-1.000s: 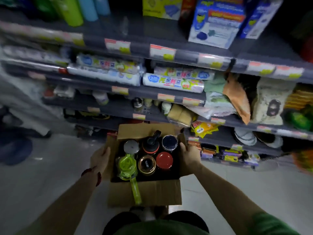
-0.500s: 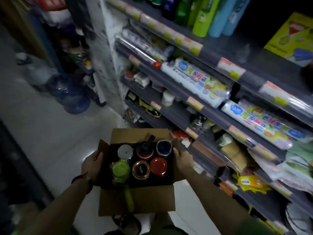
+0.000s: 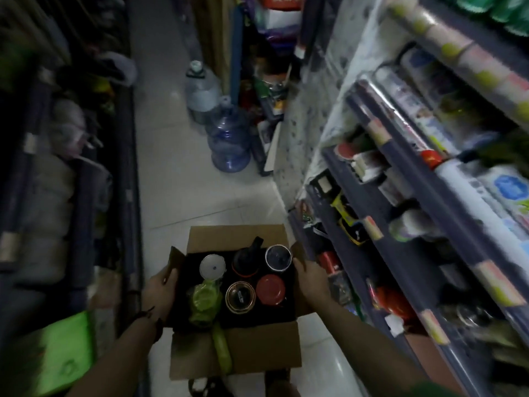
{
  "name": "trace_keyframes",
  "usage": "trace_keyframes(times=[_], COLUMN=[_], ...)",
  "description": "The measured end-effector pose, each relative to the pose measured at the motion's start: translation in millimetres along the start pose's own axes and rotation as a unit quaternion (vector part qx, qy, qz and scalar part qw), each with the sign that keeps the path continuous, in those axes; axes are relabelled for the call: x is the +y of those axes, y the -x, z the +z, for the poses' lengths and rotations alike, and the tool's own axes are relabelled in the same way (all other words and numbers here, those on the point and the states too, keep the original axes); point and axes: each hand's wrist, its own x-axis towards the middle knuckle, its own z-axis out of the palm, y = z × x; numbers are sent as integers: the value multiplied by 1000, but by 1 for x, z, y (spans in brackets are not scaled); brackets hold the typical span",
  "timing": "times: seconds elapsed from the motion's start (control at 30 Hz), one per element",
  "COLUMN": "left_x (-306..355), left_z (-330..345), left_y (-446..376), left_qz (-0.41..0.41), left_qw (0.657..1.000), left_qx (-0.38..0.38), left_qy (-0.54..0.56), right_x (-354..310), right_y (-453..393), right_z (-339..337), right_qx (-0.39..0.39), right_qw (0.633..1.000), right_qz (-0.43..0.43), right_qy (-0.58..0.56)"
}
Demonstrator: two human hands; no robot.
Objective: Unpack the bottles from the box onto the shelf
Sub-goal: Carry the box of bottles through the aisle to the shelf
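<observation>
view swung left; two hands [image 3: 159, 290] [image 3: 310, 282] hold box [image 3: 234, 351], six bottles [image 3: 240, 297].

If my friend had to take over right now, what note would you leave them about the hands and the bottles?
Left hand: gripping the left side of the open brown cardboard box.
Right hand: gripping the box's right side.
Bottles: all six are in the box, including the lime-green bottle, the red-lidded bottle and the white-lidded bottle.
Done: box carried into the aisle, beside the grey store shelf on the right.
Left: nothing is unpacked yet; every bottle has to go onto the shelf.
</observation>
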Motion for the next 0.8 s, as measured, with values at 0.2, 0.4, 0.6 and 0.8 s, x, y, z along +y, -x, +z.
trace_keyframes(times=[0.2, 0.4, 0.6, 0.8], left_x=[-58, -136, -227, -296], left_z=[38, 99, 152, 189], left_y=[-66, -156, -243, -327], left_qz=[-43, -38, -29, 3], left_qw=[998, 997, 996, 996], left_qx=[28, 45, 37, 53], left_qy=[38, 52, 72, 77], right_x=[18, 60, 100, 124], right_y=[-87, -176, -254, -312], right_z=[80, 177, 259, 315], right_qx=[-10, -4, -1, 10], right_qw=[1000, 1000, 997, 995], right_qz=[-9, -26, -65, -82], right_qy=[20, 10, 32, 50])
